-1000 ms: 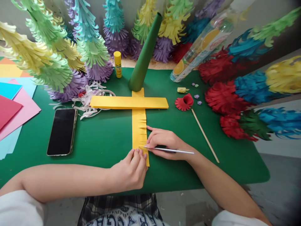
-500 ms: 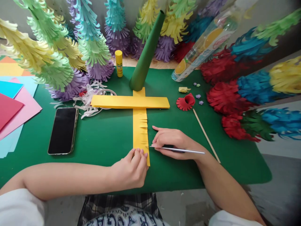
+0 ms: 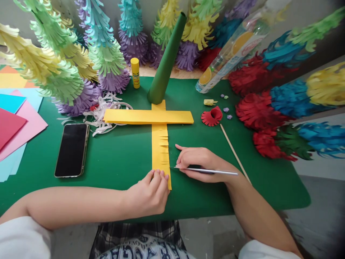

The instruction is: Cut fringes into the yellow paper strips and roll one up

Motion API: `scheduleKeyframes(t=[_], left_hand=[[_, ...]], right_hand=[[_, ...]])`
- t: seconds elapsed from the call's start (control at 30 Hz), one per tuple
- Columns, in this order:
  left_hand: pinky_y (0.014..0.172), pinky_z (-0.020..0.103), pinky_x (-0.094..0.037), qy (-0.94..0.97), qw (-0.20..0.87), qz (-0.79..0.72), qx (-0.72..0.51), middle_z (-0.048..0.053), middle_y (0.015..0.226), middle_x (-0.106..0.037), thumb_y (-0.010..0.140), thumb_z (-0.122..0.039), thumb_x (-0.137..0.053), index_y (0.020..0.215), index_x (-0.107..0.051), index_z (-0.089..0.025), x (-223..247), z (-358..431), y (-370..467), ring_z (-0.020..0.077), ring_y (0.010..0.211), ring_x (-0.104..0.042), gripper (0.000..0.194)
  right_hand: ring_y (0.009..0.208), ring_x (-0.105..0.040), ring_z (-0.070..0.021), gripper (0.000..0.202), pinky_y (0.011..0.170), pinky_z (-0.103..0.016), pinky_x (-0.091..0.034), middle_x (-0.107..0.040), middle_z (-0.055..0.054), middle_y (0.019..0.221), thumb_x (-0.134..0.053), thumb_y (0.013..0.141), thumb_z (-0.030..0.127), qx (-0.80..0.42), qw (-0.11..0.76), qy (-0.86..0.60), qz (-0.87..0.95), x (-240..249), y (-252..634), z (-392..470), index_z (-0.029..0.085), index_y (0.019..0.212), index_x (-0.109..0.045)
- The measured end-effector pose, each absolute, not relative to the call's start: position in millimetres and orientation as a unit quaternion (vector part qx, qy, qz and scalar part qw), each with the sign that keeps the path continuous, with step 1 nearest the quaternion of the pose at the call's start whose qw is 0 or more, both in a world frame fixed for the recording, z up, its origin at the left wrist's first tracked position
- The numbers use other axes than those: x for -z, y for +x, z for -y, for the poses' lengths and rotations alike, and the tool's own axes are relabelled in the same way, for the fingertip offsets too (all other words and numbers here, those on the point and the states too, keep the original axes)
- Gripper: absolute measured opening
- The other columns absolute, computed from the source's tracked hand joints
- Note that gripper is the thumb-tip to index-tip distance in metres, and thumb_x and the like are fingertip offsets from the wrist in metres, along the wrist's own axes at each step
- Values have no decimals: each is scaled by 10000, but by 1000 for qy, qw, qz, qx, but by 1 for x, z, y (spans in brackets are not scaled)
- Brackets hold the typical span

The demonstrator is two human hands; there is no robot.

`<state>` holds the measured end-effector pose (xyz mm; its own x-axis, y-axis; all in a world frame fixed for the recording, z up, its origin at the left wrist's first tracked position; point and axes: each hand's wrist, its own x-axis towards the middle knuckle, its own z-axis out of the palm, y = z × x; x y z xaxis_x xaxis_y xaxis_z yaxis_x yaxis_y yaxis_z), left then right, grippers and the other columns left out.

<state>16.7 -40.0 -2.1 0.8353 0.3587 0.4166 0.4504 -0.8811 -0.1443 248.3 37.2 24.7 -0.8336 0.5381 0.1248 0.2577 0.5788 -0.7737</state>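
head camera: the slim silver tool (image 3: 212, 170) has slid to the right over the last second, its tip passing from the face of the slit yellow strip (image 3: 159, 151) to its right edge or just beyond. the right hand (image 3: 196, 162) has drawn back with it, thumb and fingers pinching the tool like a pen, one finger stretched out apart. the left hand (image 3: 151, 192) has hardly moved, its fingers bunched together on the near end of the strip, keeping it down on the green table (image 3: 115, 151). the strip lies lengthwise in front of the person, under a folded yellow strip (image 3: 148, 117) set across it, its far end by the green cone (image 3: 167, 61). i judge that a stroke has just run out through the edge, so the fringe is partly made; the stretch by the left fingers looks uncut.
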Motion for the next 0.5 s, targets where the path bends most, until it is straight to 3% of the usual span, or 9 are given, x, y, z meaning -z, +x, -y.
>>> scheduleKeyframes(t=[0.17, 0.33, 0.5], left_hand=[[703, 371, -560, -951, 122, 211, 191, 164, 896, -713, 933, -350, -520, 991, -655, 28, -1, 38, 17, 260, 833, -685, 405], [693, 359, -565, -948, 128, 217, 195, 156, 904, -716, 907, -263, -552, 995, -655, 13, 1, 39, 17, 256, 841, -686, 308], [705, 369, -569, -949, 131, 215, 192, 164, 918, -712, 900, -235, -565, 1009, -651, 19, 2, 40, 17, 259, 857, -686, 289]], right_hand=[[747, -651, -125, 105, 1083, -485, -419, -673, -13, 752, -560, 841, 109, -405, 190, -251, 858, -23, 249, -36, 183, 770, -586], [763, -685, -130, 59, 1027, -432, -493, -707, -19, 785, -628, 815, 130, -416, 252, -275, 829, -21, 248, -37, 186, 803, -611], [776, -684, -129, 54, 1047, -444, -473, -713, -20, 797, -617, 831, 133, -397, 234, -273, 845, -19, 246, -37, 185, 835, -631]])
